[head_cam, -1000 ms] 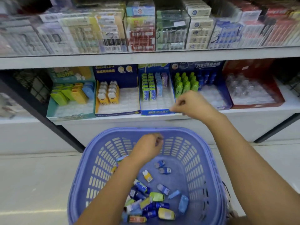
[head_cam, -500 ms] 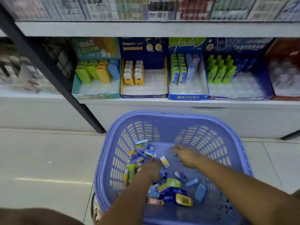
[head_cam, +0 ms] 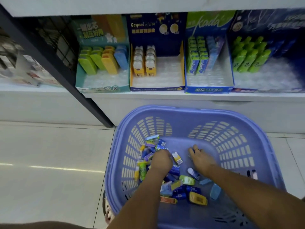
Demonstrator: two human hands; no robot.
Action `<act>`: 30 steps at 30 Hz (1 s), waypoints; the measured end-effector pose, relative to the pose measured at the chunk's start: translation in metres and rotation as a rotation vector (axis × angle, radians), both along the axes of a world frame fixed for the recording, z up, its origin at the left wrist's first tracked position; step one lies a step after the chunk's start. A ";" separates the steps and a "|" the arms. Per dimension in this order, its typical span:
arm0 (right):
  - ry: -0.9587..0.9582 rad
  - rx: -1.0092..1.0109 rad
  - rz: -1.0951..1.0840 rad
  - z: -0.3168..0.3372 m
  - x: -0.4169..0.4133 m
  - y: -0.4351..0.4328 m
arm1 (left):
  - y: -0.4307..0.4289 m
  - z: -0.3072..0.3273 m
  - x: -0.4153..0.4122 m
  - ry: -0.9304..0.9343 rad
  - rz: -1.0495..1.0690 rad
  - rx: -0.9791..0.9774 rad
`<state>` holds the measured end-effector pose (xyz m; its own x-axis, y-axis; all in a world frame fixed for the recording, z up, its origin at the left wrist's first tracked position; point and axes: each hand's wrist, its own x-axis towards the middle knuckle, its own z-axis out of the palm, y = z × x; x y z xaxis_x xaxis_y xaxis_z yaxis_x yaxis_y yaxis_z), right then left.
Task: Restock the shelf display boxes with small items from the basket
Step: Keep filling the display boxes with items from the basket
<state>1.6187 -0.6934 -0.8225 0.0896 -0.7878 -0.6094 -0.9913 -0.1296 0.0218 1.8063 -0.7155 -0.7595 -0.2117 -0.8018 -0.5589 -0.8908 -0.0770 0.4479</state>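
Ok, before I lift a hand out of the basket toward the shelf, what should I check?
1. Both hands in the basket: ok. The left hand is in the pile, and the right hand is down near the floor of the basket.
2. Left hand holding an item: cannot tell, its fingertips are buried in the pile.
3. Right hand holding an item: cannot tell, its fingertips curl out of sight.
4. Stock in the basket: ok, many loose items.
5. Room on the shelf: ok. The Gaspard box and the Kada box have bare front rows.
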 end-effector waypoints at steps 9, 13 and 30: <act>-0.460 0.098 -0.404 0.057 0.006 -0.021 | -0.022 0.029 0.002 0.268 0.189 0.168; -0.947 0.333 -0.603 0.114 0.026 -0.040 | -0.034 0.059 0.008 0.530 0.326 0.393; -1.419 -0.156 -0.615 0.279 0.032 -0.087 | -0.087 0.209 0.014 1.360 0.469 0.021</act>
<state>1.6510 -0.7800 -0.5439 0.1522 -0.9637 -0.2193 -0.1078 0.2044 -0.9729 1.8207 -0.8022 -0.5503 -0.3046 -0.9400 -0.1533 0.3284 -0.2548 0.9095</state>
